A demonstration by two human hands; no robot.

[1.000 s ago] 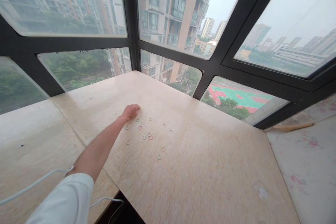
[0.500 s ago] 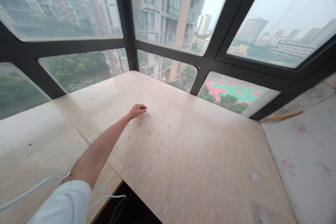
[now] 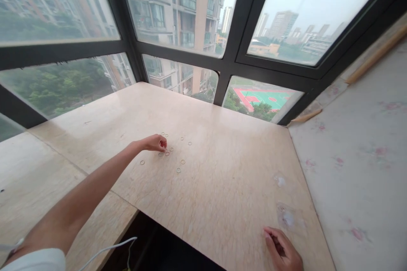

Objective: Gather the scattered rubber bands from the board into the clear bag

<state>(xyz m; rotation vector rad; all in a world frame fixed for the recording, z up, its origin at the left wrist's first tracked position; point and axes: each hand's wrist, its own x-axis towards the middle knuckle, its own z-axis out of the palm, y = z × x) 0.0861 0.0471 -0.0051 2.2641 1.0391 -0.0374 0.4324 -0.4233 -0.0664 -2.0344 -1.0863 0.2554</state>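
Small thin coloured rings, perhaps rubber bands, lie scattered on the beige marble-patterned counter (image 3: 216, 190). My left hand (image 3: 154, 142) reaches in from the left among them, thumb and fingers pinched low over the surface. What sits in that pinch, if anything, is too small to make out. Just beside its fingertips lie a red ring (image 3: 167, 154) and a pale ring (image 3: 171, 149). A yellow ring (image 3: 182, 162) and a greenish ring (image 3: 178, 170) rest nearer to me. At the lower right, my right hand (image 3: 282, 252) is curled closed; its contents are hidden.
Two clear plastic pieces with whitish middles, a far one (image 3: 280, 181) and a near one (image 3: 287, 217), lie toward the floral wall (image 3: 356, 165). A white cable (image 3: 110, 247) crosses a dark opening at the counter's front edge. Dark-framed windows (image 3: 178, 53) border the back.
My left hand has moved nearer over the ring cluster. My right hand has come into view at the lower right. The camera view has turned rightward.
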